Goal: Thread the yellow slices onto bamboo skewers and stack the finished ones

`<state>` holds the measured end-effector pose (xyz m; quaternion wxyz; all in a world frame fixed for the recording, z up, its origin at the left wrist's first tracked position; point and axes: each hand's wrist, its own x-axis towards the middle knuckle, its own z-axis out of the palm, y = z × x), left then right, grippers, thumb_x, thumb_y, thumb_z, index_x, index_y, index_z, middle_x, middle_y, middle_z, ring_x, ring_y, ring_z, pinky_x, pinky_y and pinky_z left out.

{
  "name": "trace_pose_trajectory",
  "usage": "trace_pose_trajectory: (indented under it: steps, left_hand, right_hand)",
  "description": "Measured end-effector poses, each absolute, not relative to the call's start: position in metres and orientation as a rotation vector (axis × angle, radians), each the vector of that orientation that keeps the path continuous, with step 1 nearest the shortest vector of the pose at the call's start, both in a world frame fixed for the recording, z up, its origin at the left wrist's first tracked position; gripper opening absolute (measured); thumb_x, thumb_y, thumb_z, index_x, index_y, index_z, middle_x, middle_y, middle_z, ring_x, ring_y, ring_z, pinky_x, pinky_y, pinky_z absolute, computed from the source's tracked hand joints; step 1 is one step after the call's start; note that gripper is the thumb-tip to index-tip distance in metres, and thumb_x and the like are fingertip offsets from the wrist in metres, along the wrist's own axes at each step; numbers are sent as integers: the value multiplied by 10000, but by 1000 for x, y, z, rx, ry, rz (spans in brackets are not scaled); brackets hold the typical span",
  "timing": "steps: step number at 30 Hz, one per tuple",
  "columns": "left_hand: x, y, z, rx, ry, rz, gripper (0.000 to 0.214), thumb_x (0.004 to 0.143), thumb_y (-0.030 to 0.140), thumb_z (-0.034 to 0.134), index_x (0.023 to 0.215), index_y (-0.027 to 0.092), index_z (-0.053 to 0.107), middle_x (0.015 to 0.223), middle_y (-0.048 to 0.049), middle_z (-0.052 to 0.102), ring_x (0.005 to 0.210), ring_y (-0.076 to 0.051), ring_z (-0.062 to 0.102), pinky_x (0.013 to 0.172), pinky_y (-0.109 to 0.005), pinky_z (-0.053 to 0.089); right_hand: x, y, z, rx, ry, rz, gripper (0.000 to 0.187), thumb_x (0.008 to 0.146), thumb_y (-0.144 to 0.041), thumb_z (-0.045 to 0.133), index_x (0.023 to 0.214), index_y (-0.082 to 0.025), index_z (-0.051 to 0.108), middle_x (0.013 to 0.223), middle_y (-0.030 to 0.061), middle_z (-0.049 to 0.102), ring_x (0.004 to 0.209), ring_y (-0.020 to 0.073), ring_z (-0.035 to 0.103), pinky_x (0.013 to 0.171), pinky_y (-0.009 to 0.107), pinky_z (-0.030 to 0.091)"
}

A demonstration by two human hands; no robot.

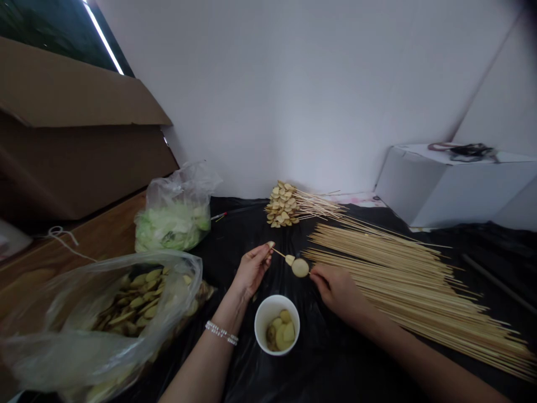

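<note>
In the head view, my right hand (pixel 331 284) grips a thin wooden skewer (pixel 278 252) that points to the left. Two pale slices, which look like potato, are threaded on it, the larger slice (pixel 300 267) close to my right fingers. My left hand (pixel 254 267) pinches another pale slice (pixel 271 244) at the skewer's far tip. Below and between my hands stands a white cup (pixel 257 324) with several slices inside. Many bare skewers (pixel 403 285) lie in rows beside and beyond my right hand.
Filled skewers lie in a pile (pixel 282 204) near the wall. At the left sit an open plastic bag of slices (pixel 138 299) and a bag of pale green leaves (pixel 174 224). A cardboard box (pixel 84 162) and a white box (pixel 444 184) flank the black sheet (pixel 235 366).
</note>
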<state>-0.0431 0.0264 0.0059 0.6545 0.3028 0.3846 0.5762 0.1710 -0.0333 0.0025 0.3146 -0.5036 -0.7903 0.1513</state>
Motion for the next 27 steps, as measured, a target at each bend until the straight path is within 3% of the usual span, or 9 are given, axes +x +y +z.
trace_pose_trajectory:
  steps: [6, 15, 27]
  left_hand:
    - [-40, 24, 6, 750, 912, 1328, 329, 561, 250, 842, 830, 89, 744, 754, -47, 681, 587, -30, 542, 535, -114, 439]
    - [-42, 26, 4, 532, 856, 1312, 148, 643, 91, 776, 778, 97, 715, 714, -39, 671, 561, -44, 571, 498, -114, 466]
    - [-40, 26, 6, 602, 935, 1360, 178, 578, 94, 812, 736, 81, 730, 691, -54, 699, 555, -49, 573, 511, -124, 459]
  right_hand:
    - [170, -33, 2, -1320, -2056, 431, 210, 880, -192, 430, 752, -194, 596, 734, 31, 649, 699, 165, 577, 663, 265, 377]
    - [168, -33, 2, -1295, -2045, 430, 207, 889, -208, 429, 783, -198, 607, 730, 23, 648, 674, 156, 573, 643, 260, 376]
    - [170, -36, -4, -1345, -2114, 303, 225, 905, -196, 385, 767, -191, 562, 741, 43, 635, 701, 164, 553, 650, 268, 352]
